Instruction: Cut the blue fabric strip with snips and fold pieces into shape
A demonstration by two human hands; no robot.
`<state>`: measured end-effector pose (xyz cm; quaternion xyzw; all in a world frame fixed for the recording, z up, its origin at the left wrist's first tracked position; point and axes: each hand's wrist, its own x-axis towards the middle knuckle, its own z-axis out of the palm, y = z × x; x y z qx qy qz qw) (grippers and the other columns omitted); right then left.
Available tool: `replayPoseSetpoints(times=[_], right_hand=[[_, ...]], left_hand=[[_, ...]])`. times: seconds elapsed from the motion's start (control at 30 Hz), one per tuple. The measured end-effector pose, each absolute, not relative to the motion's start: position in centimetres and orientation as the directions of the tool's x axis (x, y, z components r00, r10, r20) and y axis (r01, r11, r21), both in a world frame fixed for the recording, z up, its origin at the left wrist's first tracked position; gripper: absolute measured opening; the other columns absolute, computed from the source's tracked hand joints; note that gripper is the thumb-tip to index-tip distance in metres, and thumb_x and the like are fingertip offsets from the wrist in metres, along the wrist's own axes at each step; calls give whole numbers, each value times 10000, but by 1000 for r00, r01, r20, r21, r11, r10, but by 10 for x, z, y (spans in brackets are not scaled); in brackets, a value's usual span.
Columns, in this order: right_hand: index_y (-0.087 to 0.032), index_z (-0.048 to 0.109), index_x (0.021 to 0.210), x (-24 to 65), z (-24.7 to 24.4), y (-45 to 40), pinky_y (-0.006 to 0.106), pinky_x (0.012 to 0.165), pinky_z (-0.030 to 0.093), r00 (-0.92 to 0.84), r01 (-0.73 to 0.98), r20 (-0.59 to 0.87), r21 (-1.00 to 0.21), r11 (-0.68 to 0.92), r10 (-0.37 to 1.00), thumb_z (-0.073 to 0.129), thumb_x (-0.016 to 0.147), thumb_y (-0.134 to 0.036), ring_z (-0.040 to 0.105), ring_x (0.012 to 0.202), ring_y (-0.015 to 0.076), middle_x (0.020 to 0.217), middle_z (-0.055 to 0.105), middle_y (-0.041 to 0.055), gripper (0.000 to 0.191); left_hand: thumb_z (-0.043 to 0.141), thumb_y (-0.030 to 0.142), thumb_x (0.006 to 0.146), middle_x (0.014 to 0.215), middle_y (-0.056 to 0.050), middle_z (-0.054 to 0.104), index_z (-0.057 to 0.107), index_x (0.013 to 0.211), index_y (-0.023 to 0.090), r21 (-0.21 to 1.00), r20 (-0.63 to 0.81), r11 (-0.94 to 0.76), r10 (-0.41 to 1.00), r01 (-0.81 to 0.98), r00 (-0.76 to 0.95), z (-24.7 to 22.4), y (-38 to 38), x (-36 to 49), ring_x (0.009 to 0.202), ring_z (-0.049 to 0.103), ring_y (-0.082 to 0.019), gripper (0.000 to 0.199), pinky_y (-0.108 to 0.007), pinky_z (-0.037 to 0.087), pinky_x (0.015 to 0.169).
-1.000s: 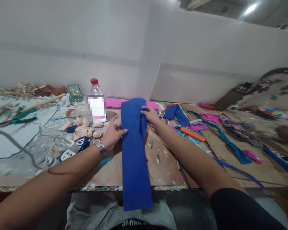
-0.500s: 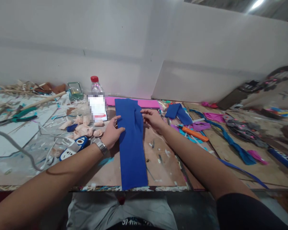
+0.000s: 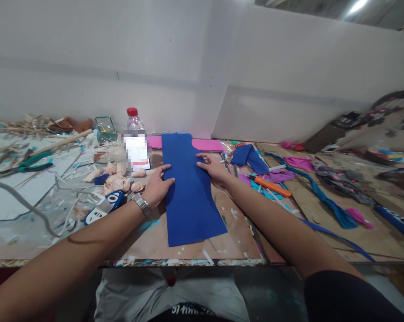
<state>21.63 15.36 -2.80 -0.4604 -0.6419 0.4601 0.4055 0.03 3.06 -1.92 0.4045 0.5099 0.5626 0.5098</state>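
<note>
A piece of blue fabric [image 3: 190, 197] lies spread on the table in front of me, wider at its near end, with a curved notch at its upper right. My left hand [image 3: 157, 185] rests at its left edge, thumb and forefinger apart on the cloth, a metal watch on the wrist. On the opposite edge my right hand [image 3: 215, 170] has its fingertips on the cloth, the fingers spread. Beyond the far end of the fabric lies a flat pink strip [image 3: 206, 145].
On the left are a phone [image 3: 137, 150], crumpled peach scraps [image 3: 117, 182], a blue-and-white power strip [image 3: 112, 203] and green-handled pliers [image 3: 34, 161]. A red-capped bottle [image 3: 133, 117] stands behind. To the right lie an orange utility knife [image 3: 272, 186] and a folded blue scrap [image 3: 250, 158].
The fabric's right side has opened out flat, so the piece is wider at its near end. That end now sits farther from the table edge. My right fingers have moved onto the cloth.
</note>
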Motion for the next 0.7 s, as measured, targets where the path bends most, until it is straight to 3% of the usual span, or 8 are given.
replayPoseSetpoints(times=[0.1,0.2,0.33,0.43,0.53,0.7], right_hand=[[-229,710,1111,227,-22,147,305,789,544,-260,370,109,-907,203,960,716,802,-260,658,875,170,1077,726,48,311],[-202,707,1126,250,-8,147,333,808,535,-197,557,145,-797,232,970,659,856,-247,656,851,190,1089,714,84,277],[-149,723,1117,291,13,147,374,970,467,-108,789,185,-582,198,977,683,837,-215,647,1086,282,1141,725,156,290],[-116,757,1000,311,17,144,380,900,475,-52,889,111,-448,96,992,734,806,-262,690,1002,326,967,764,182,244],[-133,775,953,316,12,143,336,843,474,-8,931,68,-365,32,998,741,800,-284,712,984,314,963,784,178,218],[-152,768,761,316,11,151,277,748,450,41,925,15,-380,-32,999,753,743,-216,713,834,238,796,773,104,69]], left_hand=[[768,159,732,1320,-141,685,575,1408,215,990,-80,62,987,-130,-137,-23,31,0,1052,701,-246,706,-402,576,913],[739,122,706,1424,-144,634,542,1450,212,995,-48,37,992,-96,-120,-27,32,-1,1153,672,-268,775,-391,572,930],[724,130,703,1471,-133,601,557,1441,206,1000,-11,8,992,-19,-126,-31,33,-2,1254,622,-265,760,-372,539,1001],[732,177,725,1370,-130,662,611,1398,193,999,-42,45,993,20,-113,-31,33,-2,1196,647,-261,683,-376,536,1001],[747,205,723,1272,-130,706,650,1359,182,997,-50,54,994,46,-92,-31,31,-2,1104,681,-259,643,-386,557,958],[791,203,697,1237,-120,731,650,1363,195,996,-5,8,999,90,-33,-37,30,-6,1062,694,-253,681,-399,562,955]])
